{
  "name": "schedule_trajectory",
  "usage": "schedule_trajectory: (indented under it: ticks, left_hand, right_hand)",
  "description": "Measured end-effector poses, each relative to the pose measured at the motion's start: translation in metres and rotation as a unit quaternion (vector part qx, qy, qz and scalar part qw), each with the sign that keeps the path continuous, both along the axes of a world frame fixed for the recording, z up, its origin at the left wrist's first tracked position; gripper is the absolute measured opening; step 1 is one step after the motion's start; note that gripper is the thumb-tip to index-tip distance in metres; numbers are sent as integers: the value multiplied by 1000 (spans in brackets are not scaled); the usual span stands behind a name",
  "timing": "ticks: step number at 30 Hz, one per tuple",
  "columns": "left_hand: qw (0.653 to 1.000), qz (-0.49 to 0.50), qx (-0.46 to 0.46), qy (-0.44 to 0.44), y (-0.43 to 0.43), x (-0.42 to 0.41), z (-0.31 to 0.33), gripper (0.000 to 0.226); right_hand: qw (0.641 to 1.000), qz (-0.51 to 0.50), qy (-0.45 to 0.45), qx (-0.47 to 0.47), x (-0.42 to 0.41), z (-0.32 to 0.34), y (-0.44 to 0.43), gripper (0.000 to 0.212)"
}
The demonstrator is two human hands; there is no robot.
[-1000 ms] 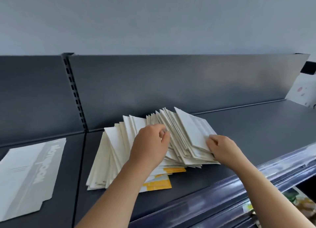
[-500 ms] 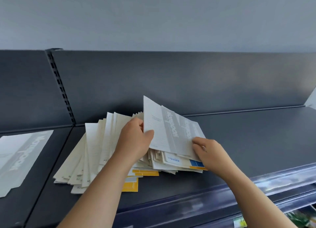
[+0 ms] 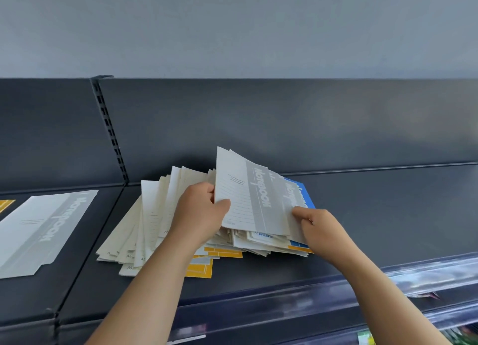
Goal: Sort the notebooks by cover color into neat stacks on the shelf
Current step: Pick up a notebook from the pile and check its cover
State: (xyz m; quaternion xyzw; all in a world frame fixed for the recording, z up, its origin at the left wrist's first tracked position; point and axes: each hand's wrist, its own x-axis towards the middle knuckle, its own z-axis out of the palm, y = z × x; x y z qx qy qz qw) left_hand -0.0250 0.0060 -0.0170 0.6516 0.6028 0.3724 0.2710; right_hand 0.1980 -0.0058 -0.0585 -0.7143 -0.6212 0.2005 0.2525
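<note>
a loose pile of notebooks (image 3: 155, 223) lies fanned out on the dark shelf (image 3: 375, 215), mostly pale backs up, with yellow covers (image 3: 200, 268) poking out at its near edge. both hands are at the right half of the pile. the left hand (image 3: 199, 215) grips the left edge of a grey notebook (image 3: 245, 197), thumb on its front and fingers behind, tilting it up off the pile. the right hand (image 3: 320, 225) has its fingers curled on the lower right corner of the grey covers, pinching them. a blue notebook (image 3: 307, 193) shows just behind the raised ones, beside the right hand. well to the left, past the slotted upright (image 3: 111, 135), a second grey notebook (image 3: 44, 228) lies flat, apart from both hands.
</note>
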Motion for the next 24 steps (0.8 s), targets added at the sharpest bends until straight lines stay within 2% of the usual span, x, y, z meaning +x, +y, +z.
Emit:
schedule_trajectory:
  ticks: [3,7,9,11,14,19,21,24]
  left_hand:
    - [998,3,-48,-45,0,0,1,14]
    - [990,-19,-100,-94,0,-3,3,26]
    - [989,-28,-107,-99,-2,-3,4,28]
    - [990,-23,-101,-100,-5,-2,4,28]
    - [990,-12,-91,-104,-11,-1,3,27]
    - [990,-14,-77,-119,-22,-1,1,22]
    - [989,-19,-62,-133,-28,-4,1,26]
    - [984,-19,-35,-171,-38,-17,4,30]
  right_hand:
    - [999,23,32,23,-5,1,-7,36]
    - [996,47,49,51,-9,3,-16,35]
    - [997,49,47,47,-8,2,-17,31]
    - [998,22,43,39,-5,2,-16,16]
    - [998,-10,47,27,-4,1,-15,28]
    - [987,2,142,74,-21,10,-21,16]
    - [969,3,230,88,-29,17,-25,9]
    - [946,17,302,121,-43,30,-28,23]
